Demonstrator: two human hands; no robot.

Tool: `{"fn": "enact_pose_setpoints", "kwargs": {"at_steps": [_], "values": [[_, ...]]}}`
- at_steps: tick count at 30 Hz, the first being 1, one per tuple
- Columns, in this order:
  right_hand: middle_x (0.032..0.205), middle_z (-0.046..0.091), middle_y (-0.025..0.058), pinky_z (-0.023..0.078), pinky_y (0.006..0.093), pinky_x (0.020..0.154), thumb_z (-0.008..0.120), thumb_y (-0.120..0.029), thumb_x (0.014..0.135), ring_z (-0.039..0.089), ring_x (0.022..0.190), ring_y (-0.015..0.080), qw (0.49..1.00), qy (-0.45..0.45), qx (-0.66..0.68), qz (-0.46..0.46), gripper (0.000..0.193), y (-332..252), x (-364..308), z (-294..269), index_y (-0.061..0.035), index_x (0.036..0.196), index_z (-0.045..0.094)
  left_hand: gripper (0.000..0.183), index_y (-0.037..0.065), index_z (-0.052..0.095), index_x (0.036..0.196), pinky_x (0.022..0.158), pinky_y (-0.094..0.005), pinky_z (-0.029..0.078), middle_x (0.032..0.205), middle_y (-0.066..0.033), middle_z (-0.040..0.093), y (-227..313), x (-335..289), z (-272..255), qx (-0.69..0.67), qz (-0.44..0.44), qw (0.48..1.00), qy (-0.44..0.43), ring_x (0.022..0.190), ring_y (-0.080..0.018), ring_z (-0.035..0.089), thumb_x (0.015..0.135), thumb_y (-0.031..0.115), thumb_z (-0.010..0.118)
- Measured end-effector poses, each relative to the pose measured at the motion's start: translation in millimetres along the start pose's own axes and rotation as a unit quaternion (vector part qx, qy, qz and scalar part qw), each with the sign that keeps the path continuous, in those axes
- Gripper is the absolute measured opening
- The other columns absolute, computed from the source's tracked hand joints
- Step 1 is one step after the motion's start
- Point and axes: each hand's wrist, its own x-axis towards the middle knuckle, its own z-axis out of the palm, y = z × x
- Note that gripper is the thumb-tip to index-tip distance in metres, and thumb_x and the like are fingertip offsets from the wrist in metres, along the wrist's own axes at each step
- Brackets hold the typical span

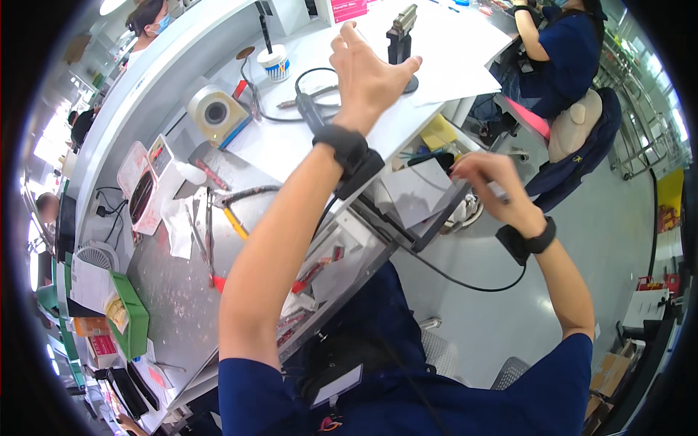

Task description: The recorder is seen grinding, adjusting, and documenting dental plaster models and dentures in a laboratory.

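My left hand (367, 80) is over the white worktop with its thumb spread from the fingers, holding nothing that I can see. Just beyond its thumb stands a small upright device (400, 36) with a metal head on a black stem. A black cable (313, 71) loops beside that wrist. Over the pulled-out drawer (422, 236) at the right, my right hand (502, 190) has curled, slightly blurred fingers. A short dark grey piece (499, 192) shows against its palm; its kind is unclear. Below the fingertips, a flat pale grey box or lid (422, 190) lies in the drawer.
A white tub (274, 64), a beige device with a round opening (216, 111) and pliers (234, 221) are on the bench. Another drawer (342, 272) holds red-handled tools. A cable (465, 285) hangs by my right wrist. A co-worker (567, 51) sits beyond a chair (582, 145).
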Motion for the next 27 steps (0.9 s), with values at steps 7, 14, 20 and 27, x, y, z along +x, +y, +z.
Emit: {"fn": "enact_pose_setpoints", "kwargs": {"at_steps": [7,14,20,27], "values": [[0.072,0.060,0.0076,0.043,0.0219,0.061,0.032,-0.044,0.099,0.052,0.062,0.0100,0.967,0.122,0.185,0.126,0.058,48,128,-94,0.0010,0.075,0.059,0.029,-0.007,0.062,0.090,0.077,-0.0391,0.050,0.084,-0.0229,0.067,-44,31,36,-0.193,-0.187,0.956,-0.116,0.083,-0.0340,0.066,0.078,0.019,0.068],[0.090,0.064,0.0085,0.051,0.0270,0.088,0.060,-0.016,0.090,0.063,0.087,0.0156,0.967,-0.002,0.221,0.125,0.021,137,267,-73,0.0036,0.097,0.063,0.026,-0.005,0.058,0.097,0.078,-0.0432,0.048,0.089,-0.0234,0.065,-109,47,33,-0.024,-0.221,0.974,-0.043,0.088,-0.0392,0.063,0.081,0.013,0.065],[0.076,0.066,0.0060,0.051,0.0170,0.062,0.065,-0.016,0.087,0.062,0.066,0.0079,0.990,0.030,0.091,0.100,0.018,188,284,-49,0.0021,0.090,0.064,0.036,-0.001,0.052,0.108,0.083,-0.0411,0.045,0.099,-0.0204,0.061,-103,40,41,-0.018,-0.252,0.967,-0.011,0.092,-0.0361,0.059,0.076,0.007,0.067],[0.061,0.058,0.0023,0.038,0.0241,0.049,0.061,-0.022,0.088,0.049,0.055,0.0084,0.999,0.013,-0.043,0.014,0.026,195,300,-28,-0.0021,0.073,0.063,0.053,0.004,0.052,0.112,0.083,-0.0370,0.049,0.108,-0.0102,0.057,-83,0,64,-0.223,-0.001,0.962,-0.158,0.099,-0.0251,0.056,0.071,0.024,0.077]]}}
